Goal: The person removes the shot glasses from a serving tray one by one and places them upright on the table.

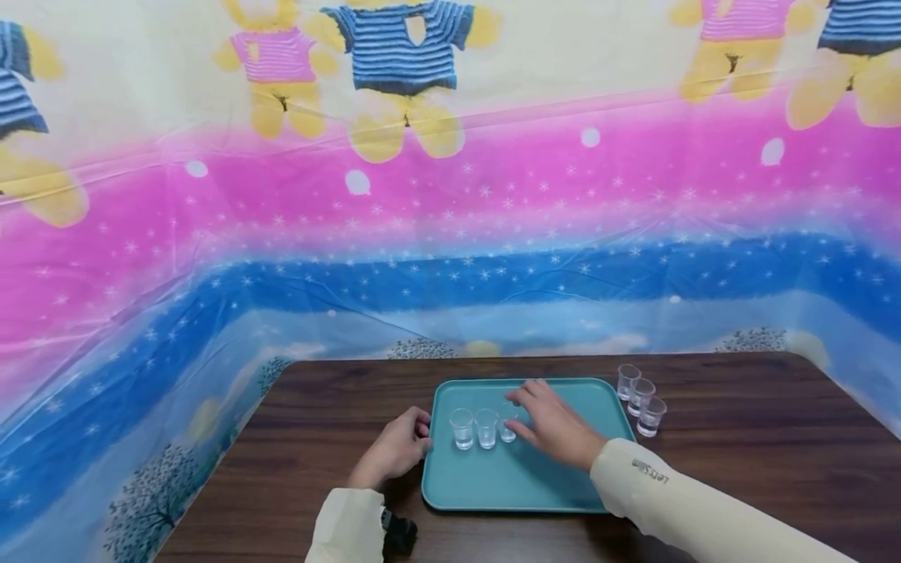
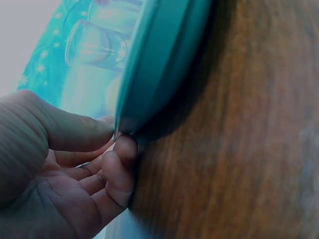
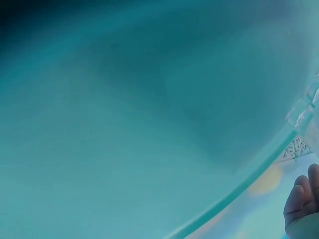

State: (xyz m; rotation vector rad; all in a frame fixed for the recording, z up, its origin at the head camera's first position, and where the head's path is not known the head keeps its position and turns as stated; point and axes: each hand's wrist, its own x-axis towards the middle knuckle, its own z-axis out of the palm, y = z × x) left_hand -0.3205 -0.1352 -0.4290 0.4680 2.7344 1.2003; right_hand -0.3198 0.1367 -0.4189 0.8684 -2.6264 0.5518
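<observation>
A teal tray (image 1: 538, 489) lies on the dark wood table. On it, toward the left, three small clear shot glasses stand upright in a row: the left glass (image 1: 461, 430), the middle glass (image 1: 486, 428) and the right glass (image 1: 507, 430). My left hand (image 1: 403, 447) pinches the tray's left rim between thumb and fingers, as the left wrist view shows close up. At the right glass is my right hand (image 1: 552, 426), its thumb and fingers spread about the glass; contact is hard to make out.
Three more clear shot glasses (image 1: 640, 396) stand on the table (image 1: 739, 453) in a slanting line just beyond the tray's right edge. A black strap-like object (image 1: 400, 533) sits by the left sleeve. Behind the table hangs a patterned cloth (image 1: 493, 281).
</observation>
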